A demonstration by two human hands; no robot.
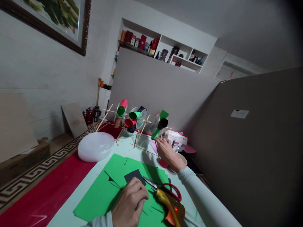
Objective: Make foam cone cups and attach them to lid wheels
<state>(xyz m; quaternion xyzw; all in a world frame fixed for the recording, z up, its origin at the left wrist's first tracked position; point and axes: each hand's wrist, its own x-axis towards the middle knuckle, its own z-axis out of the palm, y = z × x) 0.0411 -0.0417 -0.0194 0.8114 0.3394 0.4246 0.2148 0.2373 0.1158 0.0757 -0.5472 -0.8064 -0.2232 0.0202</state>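
Observation:
My left hand point(129, 201) rests near the bottom edge with its fingers curled, pressing on a small black piece of paper point(134, 175) that lies on a green sheet point(111, 186). My right hand point(165, 151) reaches forward to the base of a model made of wooden sticks point(139, 132) with rolled green, red and black paper cups on clear discs. Its fingers are bunched near a stick and a green roll point(158, 128); what they hold is hidden. Red-handled scissors point(165, 187) and a yellow glue gun point(171, 206) with a red light lie between my arms.
A white plastic bowl point(96, 146) sits upside down at the left of the pale table point(71, 208). A white box point(176, 137) and a small bowl point(181, 157) lie beyond my right hand. Grey partition boards point(248, 142) close the back and right. Red patterned carpet point(47, 189) lies left.

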